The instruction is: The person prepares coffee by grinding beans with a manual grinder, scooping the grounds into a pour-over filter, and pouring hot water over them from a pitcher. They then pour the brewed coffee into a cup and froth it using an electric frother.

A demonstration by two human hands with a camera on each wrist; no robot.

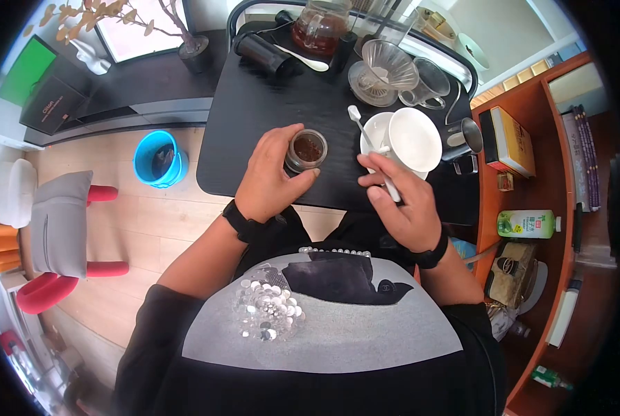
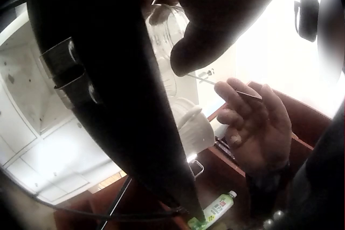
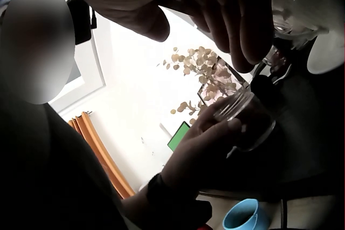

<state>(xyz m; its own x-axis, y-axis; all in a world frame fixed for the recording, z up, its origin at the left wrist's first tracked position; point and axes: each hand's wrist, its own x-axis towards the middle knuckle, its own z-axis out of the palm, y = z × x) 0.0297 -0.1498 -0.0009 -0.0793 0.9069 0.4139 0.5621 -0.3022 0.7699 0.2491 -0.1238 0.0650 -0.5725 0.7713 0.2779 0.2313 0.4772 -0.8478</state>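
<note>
In the head view, my left hand (image 1: 267,170) curls round a small glass jar (image 1: 307,151) on the black table, thumb at its near side. Dark brown grounds show through the jar's open mouth. My right hand (image 1: 408,197) holds a white spoon (image 1: 360,121) by its handle, bowl pointing away from me. Under the spoon's bowl end lies a white saucer (image 1: 377,123), with a white cup (image 1: 415,139) beside the right hand. The right wrist view shows the left fingers on the jar (image 3: 248,119) from the side; the left wrist view shows the right hand (image 2: 259,122) with the thin handle between its fingers.
A glass dripper (image 1: 391,64), a glass mug (image 1: 431,82) and a glass teapot (image 1: 320,29) with reddish liquid stand at the back. A black cylinder (image 1: 263,54) lies back left. Right of the cup is a metal cup (image 1: 471,133). A shelf unit (image 1: 556,274) borders the table's right.
</note>
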